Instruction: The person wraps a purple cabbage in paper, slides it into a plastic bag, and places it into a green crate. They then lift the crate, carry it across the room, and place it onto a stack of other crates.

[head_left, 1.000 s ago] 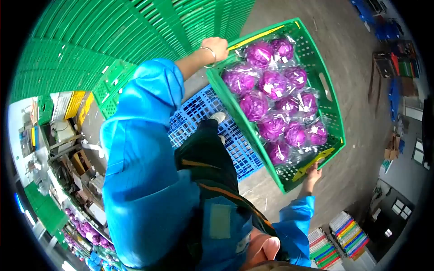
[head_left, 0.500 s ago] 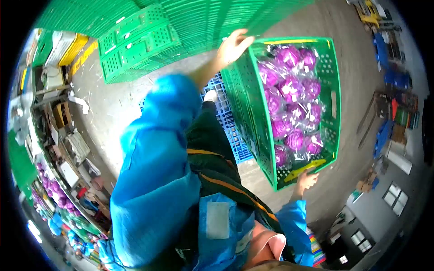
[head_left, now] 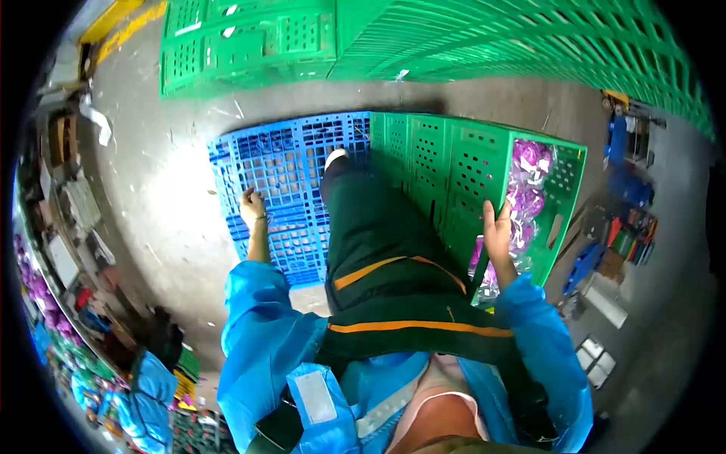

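Observation:
My right hand [head_left: 497,233] rests at the near rim of the top green crate [head_left: 558,240], its fingers spread and not wrapped round the edge. Inside that crate lie several round purple heads [head_left: 527,203], like red cabbages, in clear plastic wrap. The crate tops a tall stack of green crates [head_left: 423,155] on the right of the blue pallet [head_left: 276,227]. Over the pallet's left part hangs my left hand [head_left: 252,209], empty, with fingers loosely bent and apart. One of my feet [head_left: 336,157] is at the pallet's far middle.
More stacked green crates [head_left: 249,41] stand beyond the pallet and stretch to the upper right. A cluttered shelf [head_left: 83,265] runs along the left. Pallet-jack-like equipment and blue items [head_left: 631,185] lie at the far right.
My left hand has left the crate's far end and swung left above the pallet. My right hand has shifted from the crate's yellow-marked near end to its long side rim. The view has turned.

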Tool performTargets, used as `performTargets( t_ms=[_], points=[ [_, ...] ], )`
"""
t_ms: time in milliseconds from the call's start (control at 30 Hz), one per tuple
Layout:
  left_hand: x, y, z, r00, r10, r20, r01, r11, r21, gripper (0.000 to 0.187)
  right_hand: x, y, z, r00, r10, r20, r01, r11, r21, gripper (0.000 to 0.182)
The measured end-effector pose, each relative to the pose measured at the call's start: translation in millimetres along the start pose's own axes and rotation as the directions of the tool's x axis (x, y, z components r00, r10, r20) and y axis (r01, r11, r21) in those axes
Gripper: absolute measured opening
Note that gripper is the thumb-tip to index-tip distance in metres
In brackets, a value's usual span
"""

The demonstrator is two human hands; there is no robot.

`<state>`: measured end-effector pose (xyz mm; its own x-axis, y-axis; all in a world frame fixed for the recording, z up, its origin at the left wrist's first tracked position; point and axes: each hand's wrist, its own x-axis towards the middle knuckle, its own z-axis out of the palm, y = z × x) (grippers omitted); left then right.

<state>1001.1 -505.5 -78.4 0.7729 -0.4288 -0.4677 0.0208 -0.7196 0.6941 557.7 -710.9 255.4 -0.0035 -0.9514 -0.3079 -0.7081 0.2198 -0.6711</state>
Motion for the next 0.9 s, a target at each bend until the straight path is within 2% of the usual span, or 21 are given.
performTargets(
  t_ms=[33,67,100,133,167,200,233,333,367,433,500,533,633,667,700,733,767,800,833,900],
  points=[
    [-22.8,-3.6,8.4,0.991,-0.013,-0.134,0.029,0.993,0.118,0.027,-1.9,-4.8,3.2,0.999,-0.043,-0.01,0.044,0.994,0.103,0.031],
    [-45.1,-16.7,18.0,0.977,-0.174,0.125,0.19,0.974,-0.123,0.026,-2.5,-2.0,4.3,0.999,-0.019,0.038,0.011,0.981,0.192,0.034],
    [-70.4,-10.7,19.6,0.892,-0.249,0.377,0.28,0.96,-0.028,0.026,-7.1,4.0,2.5,0.997,0.007,0.073,-0.028,0.958,0.284,0.037],
    [-98.0,-14.5,26.5,0.844,-0.272,0.462,0.206,0.96,0.189,0.029,-9.7,7.8,2.7,0.998,0.009,0.064,-0.026,0.964,0.264,0.038],
    [-126.1,6.5,23.2,0.689,-0.351,0.634,0.37,0.923,0.109,0.032,-11.0,11.2,2.8,0.999,0.005,0.052,-0.017,0.969,0.248,0.038],
    [-143.3,-3.4,27.5,0.636,-0.317,0.704,0.215,0.948,0.233,0.03,-11.5,11.6,2.1,0.999,-0.003,0.041,-0.007,0.972,0.233,0.038],
    [-166.8,17.1,15.8,0.751,-0.066,0.657,-0.126,0.962,0.241,0.028,-13.6,9.0,2.1,0.999,-0.013,0.034,0.004,0.965,0.261,0.038],
    [-173.1,8.3,3.6,0.847,-0.045,0.529,-0.053,0.984,0.169,0.026,-26.0,4.0,5.8,1.0,-0.009,0.021,0.001,0.947,0.322,0.037],
    [-173.0,22.7,-7.5,0.888,-0.063,0.455,-0.056,0.968,0.244,0.025,-26.1,4.7,5.4,1.0,-0.001,0.016,-0.005,0.945,0.326,0.035],
    [-169.1,23.2,-18.9,0.889,-0.234,0.393,0.207,0.972,0.11,0.023,-19.7,11.3,4.5,0.998,-0.069,-0.013,0.07,0.986,0.154,0.032],
    [-161.2,16.1,-24.8,0.929,-0.096,0.358,0.018,0.976,0.217,0.022,-7.4,20.3,0.0,0.988,-0.153,0.029,0.147,0.978,0.146,0.028],
    [-159.2,16.2,-25.0,0.923,-0.136,0.36,0.068,0.979,0.194,0.022,0.8,18.6,-3.9,0.995,-0.025,0.094,0.006,0.982,0.187,0.024],
    [-159.2,43.1,-17.3,0.907,-0.237,0.348,0.226,0.971,0.071,0.025,18.0,9.8,1.6,0.99,0.007,0.143,-0.049,0.955,0.294,0.026],
    [-165.4,39.4,-11.6,0.913,-0.19,0.36,0.206,0.979,-0.005,0.025,12.1,1.5,2.0,0.994,-0.042,0.101,0.021,0.981,0.195,0.028],
    [-176.2,45.2,-8.0,0.921,-0.142,0.362,0.185,0.979,-0.087,0.026,6.7,5.1,3.4,0.994,-0.08,0.071,0.064,0.978,0.198,0.029],
    [-193.7,56.0,-5.7,0.916,-0.157,0.37,0.193,0.979,-0.062,0.026,3.8,8.2,1.7,0.992,-0.115,0.056,0.107,0.986,0.13,0.028],
    [-205.4,33.5,1.7,0.885,-0.192,0.424,0.227,0.973,-0.034,0.026,0.7,11.7,1.2,0.988,-0.152,0.039,0.149,0.986,0.073,0.028],
    [-220.5,-0.9,10.7,0.881,-0.185,0.436,0.193,0.981,0.027,0.025,-2.3,9.3,-0.9,0.992,0.062,0.105,-0.079,0.984,0.16,0.029],
    [-235.4,-23.3,15.4,0.876,-0.179,0.448,0.156,0.984,0.087,0.025,-2.4,18.9,-0.1,0.995,0.026,0.101,-0.044,0.983,0.178,0.029],
    [-258.3,-1.3,13.0,0.892,-0.139,0.43,0.098,0.988,0.116,0.024,5.3,34.1,-0.5,0.996,-0.065,0.067,0.049,0.977,0.207,0.029]
  ],
)
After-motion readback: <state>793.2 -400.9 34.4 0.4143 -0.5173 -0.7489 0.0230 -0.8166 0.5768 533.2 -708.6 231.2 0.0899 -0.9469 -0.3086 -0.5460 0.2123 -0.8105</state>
